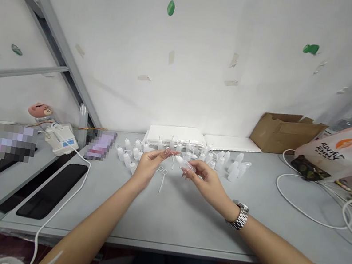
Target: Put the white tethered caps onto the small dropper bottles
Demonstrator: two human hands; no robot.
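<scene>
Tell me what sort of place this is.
Probably a workshop bench: a long grey table, many small translucent white plastic bottles, and an open brown cardboard box near the white wall.

Smooth, translucent plastic forms the bottle (185,164), polished metal the watch strap (242,218), and matt cardboard the box (279,133).

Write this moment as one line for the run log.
right hand: holds small bottle | left hand: near its tip | table: other bottles, ringed pin
</scene>
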